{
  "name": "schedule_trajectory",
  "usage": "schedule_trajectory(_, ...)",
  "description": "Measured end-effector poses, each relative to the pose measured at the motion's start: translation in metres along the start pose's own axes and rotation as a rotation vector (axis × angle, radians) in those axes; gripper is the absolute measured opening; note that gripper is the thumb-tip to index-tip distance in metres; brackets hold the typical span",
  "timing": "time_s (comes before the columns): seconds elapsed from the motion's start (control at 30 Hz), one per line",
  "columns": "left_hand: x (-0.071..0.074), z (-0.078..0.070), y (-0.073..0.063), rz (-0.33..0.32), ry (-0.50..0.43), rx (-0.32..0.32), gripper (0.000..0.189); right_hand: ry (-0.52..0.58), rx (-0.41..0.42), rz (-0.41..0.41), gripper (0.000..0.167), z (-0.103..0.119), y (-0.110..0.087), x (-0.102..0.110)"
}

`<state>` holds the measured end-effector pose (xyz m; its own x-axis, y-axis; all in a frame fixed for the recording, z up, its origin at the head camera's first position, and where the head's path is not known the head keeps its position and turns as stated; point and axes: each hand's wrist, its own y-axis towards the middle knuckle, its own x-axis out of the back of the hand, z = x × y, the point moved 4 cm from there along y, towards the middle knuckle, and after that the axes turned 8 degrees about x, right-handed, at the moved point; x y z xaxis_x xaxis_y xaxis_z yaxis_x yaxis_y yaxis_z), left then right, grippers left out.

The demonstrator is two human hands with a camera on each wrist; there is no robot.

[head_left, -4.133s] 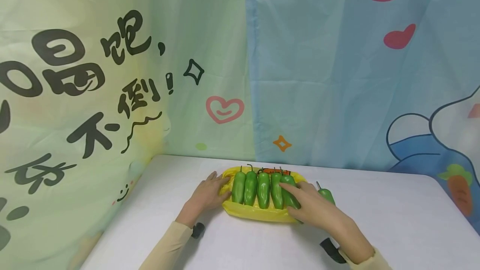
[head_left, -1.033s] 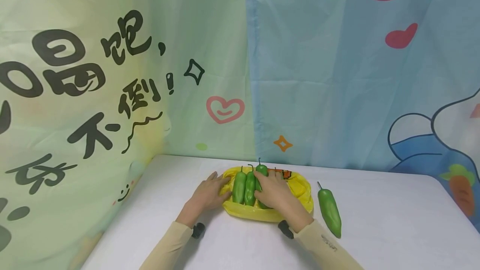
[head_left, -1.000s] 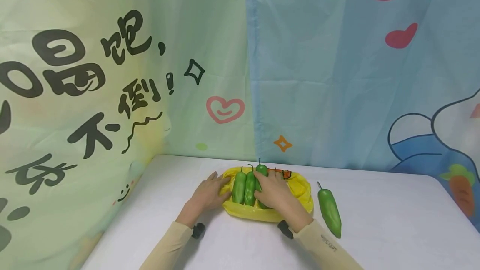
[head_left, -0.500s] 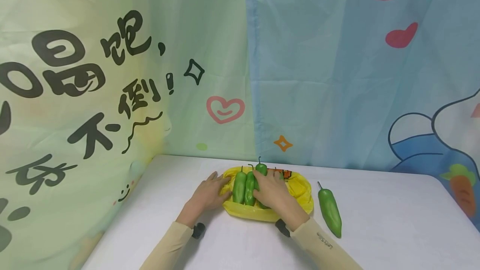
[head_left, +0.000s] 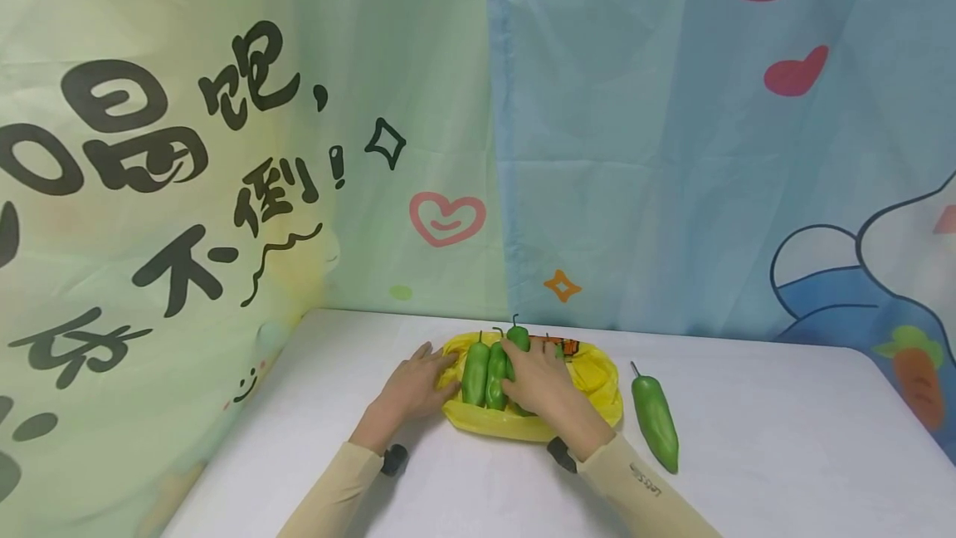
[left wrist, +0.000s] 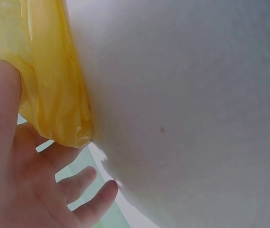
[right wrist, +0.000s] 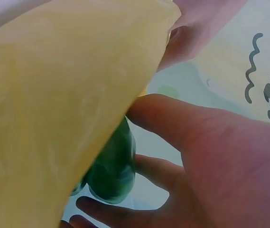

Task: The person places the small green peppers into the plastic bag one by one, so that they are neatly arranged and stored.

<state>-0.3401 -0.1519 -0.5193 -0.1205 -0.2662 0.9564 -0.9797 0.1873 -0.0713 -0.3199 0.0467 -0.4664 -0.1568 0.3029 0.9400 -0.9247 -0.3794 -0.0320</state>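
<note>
A yellow plastic bag, its rim spread wide, lies on the table with green peppers in it. My left hand pinches its left edge; in the left wrist view the yellow film passes between thumb and fingers. Two peppers, one of them the leftmost pepper, lie side by side near that hand. Over the middle of the bag, my right hand grips a green pepper, whose stem end sticks up higher than the others. In the right wrist view, the bag wall partly hides the dark green pepper between the fingers.
One more green pepper lies on the white table to the right of the bag. An orange and black print shows at the bag's back. Printed curtains hang behind and to the left.
Since four seconds ago my right hand has moved left from the bag's right side to its middle and taken hold of a pepper. The last half second shows hardly any movement; my left hand stays put.
</note>
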Motion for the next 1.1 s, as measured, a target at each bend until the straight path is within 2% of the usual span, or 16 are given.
schedule_trajectory(0.73, -0.001, 0.002, 0.001, 0.001, 0.008, -0.006, 0.054, 0.111, 0.016, 0.011, 0.07, 0.0, -0.008, 0.001)
schedule_trajectory(1.1, -0.001, 0.001, 0.001, 0.003, 0.011, 0.0, 0.054, 0.121, 0.036, -0.019, 0.073, -0.001, -0.017, 0.002)
